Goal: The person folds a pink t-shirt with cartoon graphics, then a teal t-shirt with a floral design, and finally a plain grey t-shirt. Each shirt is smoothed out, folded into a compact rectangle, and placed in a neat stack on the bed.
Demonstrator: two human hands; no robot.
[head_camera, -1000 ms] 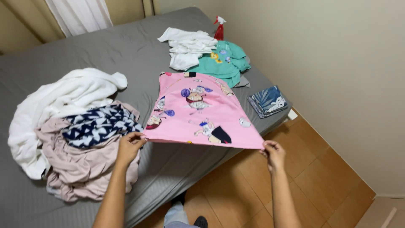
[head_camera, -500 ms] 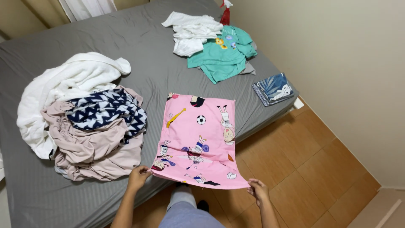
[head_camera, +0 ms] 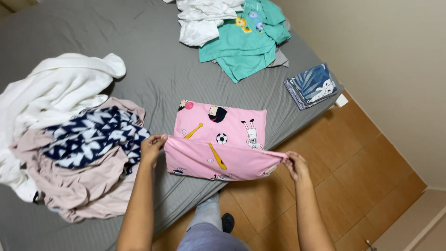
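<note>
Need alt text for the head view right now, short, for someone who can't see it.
Both hands, left hand and right hand, pinch the near edge of a pink printed cloth folded over on a grey bed. Piles of clothes lie to the left.

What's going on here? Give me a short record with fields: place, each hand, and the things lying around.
Place: grey bed beside a tiled floor
Left hand: pinches the left edge of the pink printed cloth
Right hand: pinches the cloth's right edge, off the bed's side
Pink cloth: partly folded, front flap lifted
Left of it: pile with white towel, navy patterned garment, beige cloth
Far side: teal shirt, white garment
Right corner: folded blue leaf-print cloth
</note>
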